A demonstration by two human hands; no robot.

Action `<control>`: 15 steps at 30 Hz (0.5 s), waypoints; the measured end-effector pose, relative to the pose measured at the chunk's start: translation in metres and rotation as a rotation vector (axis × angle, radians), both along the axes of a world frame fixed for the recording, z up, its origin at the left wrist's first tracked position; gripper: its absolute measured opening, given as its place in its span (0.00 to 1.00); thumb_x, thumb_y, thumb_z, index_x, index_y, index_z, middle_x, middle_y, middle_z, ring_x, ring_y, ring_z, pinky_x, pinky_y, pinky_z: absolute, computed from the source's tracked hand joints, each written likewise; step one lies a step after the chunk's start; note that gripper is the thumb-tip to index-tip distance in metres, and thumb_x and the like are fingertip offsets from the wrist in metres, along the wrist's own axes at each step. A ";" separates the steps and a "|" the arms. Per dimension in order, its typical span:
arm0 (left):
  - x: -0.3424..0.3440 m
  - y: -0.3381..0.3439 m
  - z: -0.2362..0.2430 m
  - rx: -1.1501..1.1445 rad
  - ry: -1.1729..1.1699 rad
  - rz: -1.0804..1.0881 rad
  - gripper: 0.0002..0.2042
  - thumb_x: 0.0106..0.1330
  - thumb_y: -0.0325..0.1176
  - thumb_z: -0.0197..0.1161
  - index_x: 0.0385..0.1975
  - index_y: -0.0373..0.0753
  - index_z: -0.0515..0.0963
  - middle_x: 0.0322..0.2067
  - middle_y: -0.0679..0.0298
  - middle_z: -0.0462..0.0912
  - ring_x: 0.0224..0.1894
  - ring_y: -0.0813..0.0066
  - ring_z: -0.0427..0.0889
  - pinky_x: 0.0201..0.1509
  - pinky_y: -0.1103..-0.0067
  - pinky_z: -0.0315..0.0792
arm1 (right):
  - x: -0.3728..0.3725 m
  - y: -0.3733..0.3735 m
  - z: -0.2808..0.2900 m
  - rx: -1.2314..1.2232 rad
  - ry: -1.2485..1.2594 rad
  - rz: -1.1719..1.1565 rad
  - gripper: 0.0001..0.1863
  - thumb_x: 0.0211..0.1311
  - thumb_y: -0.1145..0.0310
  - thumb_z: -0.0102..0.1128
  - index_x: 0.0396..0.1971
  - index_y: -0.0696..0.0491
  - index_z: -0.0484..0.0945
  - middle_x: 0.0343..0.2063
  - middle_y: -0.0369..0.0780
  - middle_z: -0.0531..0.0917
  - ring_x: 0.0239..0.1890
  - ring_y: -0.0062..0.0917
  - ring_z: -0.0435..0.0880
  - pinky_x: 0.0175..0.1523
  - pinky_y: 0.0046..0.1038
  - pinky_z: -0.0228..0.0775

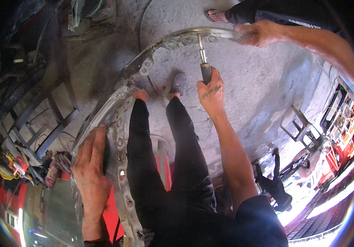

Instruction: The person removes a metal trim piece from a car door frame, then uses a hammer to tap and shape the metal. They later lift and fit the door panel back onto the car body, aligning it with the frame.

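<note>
A long curved strip with a shiny, see-through-looking outer edge and a metal inner flange full of holes [121,154] arches from my lap up and over to the right. My left hand [91,171] lies along its near left part, fingers laid over the outer edge; the thumb is hidden. In my right hand [212,92] is a screwdriver-like hand tool [203,55] with a dark grip and metal shaft. Its tip meets the inner flange near the top of the arch. Another person's hand [261,33] holds the strip's far right end, slightly blurred.
Below the strip are my legs and feet on a grey concrete floor [251,78]. Dark metal framing [51,111] stands at left, above a cluster of tools and a spray can [52,175]. At right are a metal stool-like frame [306,129] and a distant person in black [275,185].
</note>
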State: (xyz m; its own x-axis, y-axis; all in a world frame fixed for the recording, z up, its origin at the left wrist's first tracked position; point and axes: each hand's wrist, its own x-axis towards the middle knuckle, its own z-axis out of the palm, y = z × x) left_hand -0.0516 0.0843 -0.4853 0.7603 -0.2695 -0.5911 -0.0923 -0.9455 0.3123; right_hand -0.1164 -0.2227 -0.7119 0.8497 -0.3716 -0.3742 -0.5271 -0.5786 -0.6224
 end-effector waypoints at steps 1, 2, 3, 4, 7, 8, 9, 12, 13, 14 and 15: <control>0.000 0.000 0.001 0.003 -0.001 -0.010 0.38 0.52 0.15 0.62 0.69 0.42 0.72 0.60 0.50 0.79 0.59 0.46 0.80 0.63 0.60 0.74 | -0.001 0.001 0.003 0.004 0.005 -0.021 0.21 0.54 0.74 0.57 0.50 0.64 0.75 0.41 0.57 0.79 0.44 0.57 0.80 0.51 0.49 0.72; 0.000 0.000 0.000 -0.003 -0.005 -0.017 0.38 0.52 0.16 0.63 0.69 0.43 0.72 0.60 0.50 0.79 0.59 0.46 0.80 0.63 0.60 0.74 | -0.002 0.003 0.005 0.011 0.010 -0.042 0.21 0.54 0.74 0.56 0.50 0.64 0.75 0.39 0.57 0.79 0.42 0.55 0.80 0.50 0.48 0.72; -0.001 0.001 0.000 -0.009 -0.009 -0.023 0.39 0.51 0.16 0.64 0.70 0.43 0.71 0.60 0.50 0.79 0.59 0.46 0.79 0.63 0.60 0.74 | -0.003 0.005 0.008 0.017 0.015 -0.062 0.21 0.54 0.74 0.54 0.49 0.63 0.75 0.37 0.56 0.79 0.39 0.53 0.79 0.49 0.47 0.72; -0.002 0.001 0.000 -0.015 -0.012 -0.031 0.39 0.51 0.16 0.65 0.70 0.43 0.71 0.60 0.51 0.79 0.59 0.46 0.79 0.62 0.60 0.74 | -0.003 0.007 0.010 0.006 0.013 -0.058 0.20 0.54 0.74 0.54 0.49 0.63 0.75 0.37 0.56 0.80 0.39 0.53 0.80 0.49 0.47 0.72; -0.005 0.000 0.001 0.011 -0.030 -0.043 0.40 0.50 0.15 0.65 0.70 0.43 0.71 0.60 0.51 0.79 0.59 0.46 0.79 0.62 0.61 0.74 | -0.001 0.013 0.021 -0.023 0.042 -0.051 0.19 0.54 0.73 0.55 0.47 0.63 0.75 0.35 0.56 0.80 0.38 0.53 0.80 0.48 0.47 0.72; -0.005 0.000 0.001 0.006 -0.025 -0.038 0.40 0.50 0.14 0.64 0.70 0.43 0.71 0.60 0.51 0.79 0.59 0.46 0.79 0.62 0.61 0.75 | 0.002 0.015 0.026 -0.029 0.074 -0.055 0.19 0.54 0.73 0.55 0.46 0.63 0.75 0.35 0.56 0.80 0.38 0.53 0.80 0.48 0.47 0.72; -0.004 -0.001 0.001 0.003 -0.021 -0.033 0.40 0.49 0.14 0.63 0.70 0.43 0.71 0.60 0.51 0.79 0.59 0.46 0.80 0.62 0.61 0.75 | 0.004 0.015 0.029 -0.035 0.105 -0.059 0.18 0.55 0.73 0.55 0.46 0.63 0.75 0.34 0.56 0.80 0.38 0.53 0.80 0.49 0.47 0.72; -0.003 0.001 0.000 -0.021 -0.028 -0.026 0.41 0.49 0.12 0.62 0.70 0.42 0.71 0.60 0.51 0.79 0.59 0.46 0.80 0.61 0.61 0.75 | 0.000 0.011 0.023 -0.030 0.068 -0.027 0.23 0.54 0.73 0.55 0.52 0.63 0.75 0.39 0.56 0.79 0.40 0.54 0.80 0.49 0.48 0.72; -0.002 0.002 -0.001 -0.030 -0.033 -0.025 0.41 0.49 0.11 0.61 0.69 0.42 0.71 0.59 0.51 0.79 0.59 0.46 0.80 0.61 0.61 0.75 | -0.001 0.010 0.021 -0.021 0.053 -0.031 0.25 0.54 0.73 0.56 0.55 0.63 0.74 0.41 0.57 0.79 0.42 0.54 0.80 0.50 0.48 0.72; -0.001 0.002 -0.001 -0.031 -0.029 -0.022 0.41 0.49 0.11 0.61 0.69 0.42 0.72 0.59 0.52 0.80 0.59 0.46 0.80 0.61 0.61 0.75 | -0.001 0.007 0.018 -0.012 0.039 -0.036 0.27 0.54 0.74 0.56 0.58 0.62 0.73 0.44 0.57 0.79 0.44 0.54 0.80 0.51 0.48 0.72; 0.000 0.002 0.000 -0.032 -0.024 -0.020 0.40 0.49 0.11 0.61 0.69 0.42 0.72 0.59 0.52 0.80 0.59 0.46 0.80 0.60 0.61 0.75 | -0.002 0.005 0.014 -0.003 0.024 -0.040 0.30 0.54 0.74 0.56 0.60 0.62 0.72 0.47 0.57 0.78 0.46 0.54 0.80 0.52 0.48 0.72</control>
State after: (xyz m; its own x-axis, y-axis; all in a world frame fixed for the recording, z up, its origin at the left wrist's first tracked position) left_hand -0.0516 0.0861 -0.4852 0.7686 -0.3029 -0.5635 -0.1187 -0.9330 0.3397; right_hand -0.1185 -0.2178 -0.6975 0.8246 -0.4064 -0.3935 -0.5650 -0.5586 -0.6072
